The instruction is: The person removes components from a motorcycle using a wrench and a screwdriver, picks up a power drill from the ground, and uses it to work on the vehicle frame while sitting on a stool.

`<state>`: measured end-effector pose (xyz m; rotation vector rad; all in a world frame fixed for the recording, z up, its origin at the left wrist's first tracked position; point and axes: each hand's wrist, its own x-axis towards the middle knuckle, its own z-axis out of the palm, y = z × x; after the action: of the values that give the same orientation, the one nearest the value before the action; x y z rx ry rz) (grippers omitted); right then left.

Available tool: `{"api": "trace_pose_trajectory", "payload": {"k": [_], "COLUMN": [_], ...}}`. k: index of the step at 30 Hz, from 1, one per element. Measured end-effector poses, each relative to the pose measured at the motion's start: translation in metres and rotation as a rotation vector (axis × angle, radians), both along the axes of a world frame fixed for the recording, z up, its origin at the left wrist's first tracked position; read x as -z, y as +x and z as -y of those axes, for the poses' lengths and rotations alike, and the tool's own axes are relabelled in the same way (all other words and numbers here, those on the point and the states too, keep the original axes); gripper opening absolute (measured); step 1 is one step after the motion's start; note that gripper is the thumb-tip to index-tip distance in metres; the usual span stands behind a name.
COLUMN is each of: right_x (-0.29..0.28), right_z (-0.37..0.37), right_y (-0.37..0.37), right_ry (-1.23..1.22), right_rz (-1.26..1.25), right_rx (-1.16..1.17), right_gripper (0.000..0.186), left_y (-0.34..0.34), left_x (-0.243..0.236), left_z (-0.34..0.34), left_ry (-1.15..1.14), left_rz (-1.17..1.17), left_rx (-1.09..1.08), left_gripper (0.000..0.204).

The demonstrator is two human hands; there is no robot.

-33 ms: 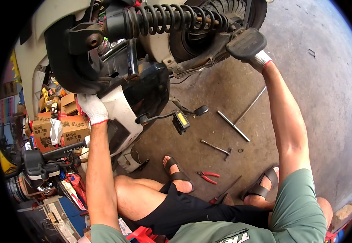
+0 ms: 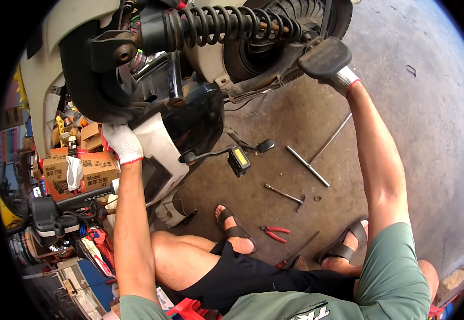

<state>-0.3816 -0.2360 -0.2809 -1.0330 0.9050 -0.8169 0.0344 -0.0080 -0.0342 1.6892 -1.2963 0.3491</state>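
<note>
A motorbike with pale panels (image 2: 160,141) and a coil-spring shock absorber (image 2: 218,25) fills the upper left, its rear tyre (image 2: 341,16) at the top. My left hand (image 2: 122,143), in a white knit glove with a red cuff edge, is closed against the lower edge of a thick curved black part (image 2: 77,80); its fingertips are hidden. Stretched out to the far right, my gloved right hand (image 2: 345,81) grips the black rubber footrest (image 2: 325,57) from beneath, with most fingers hidden behind it. A pedal with a yellow reflector (image 2: 238,159) sticks out between my arms.
On the concrete floor lie a T-handle wrench (image 2: 312,165), a smaller T-shaped tool (image 2: 286,196), red-handled pliers (image 2: 276,233) and a thin rod with a red handle (image 2: 298,250). Cardboard boxes (image 2: 80,173) and clutter crowd the left. My sandalled feet (image 2: 237,232) flank the pliers.
</note>
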Motion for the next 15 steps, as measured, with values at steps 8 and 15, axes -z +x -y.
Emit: {"api": "trace_pose_trajectory", "payload": {"k": [8, 15], "right_x": [0.005, 0.000], "right_z": [-0.002, 0.012], "right_y": [0.009, -0.004], "right_ry": [-0.155, 0.112], "right_rz": [-0.052, -0.228], "right_rx": [0.114, -0.119], "right_gripper": [0.017, 0.025], "left_y": [-0.005, 0.000], "left_x": [0.000, 0.001], "left_z": [0.000, 0.002], "left_ry": [-0.014, -0.010], "left_rz": [-0.003, 0.013], "left_rx": [0.001, 0.001], "left_gripper": [0.024, 0.026]}}
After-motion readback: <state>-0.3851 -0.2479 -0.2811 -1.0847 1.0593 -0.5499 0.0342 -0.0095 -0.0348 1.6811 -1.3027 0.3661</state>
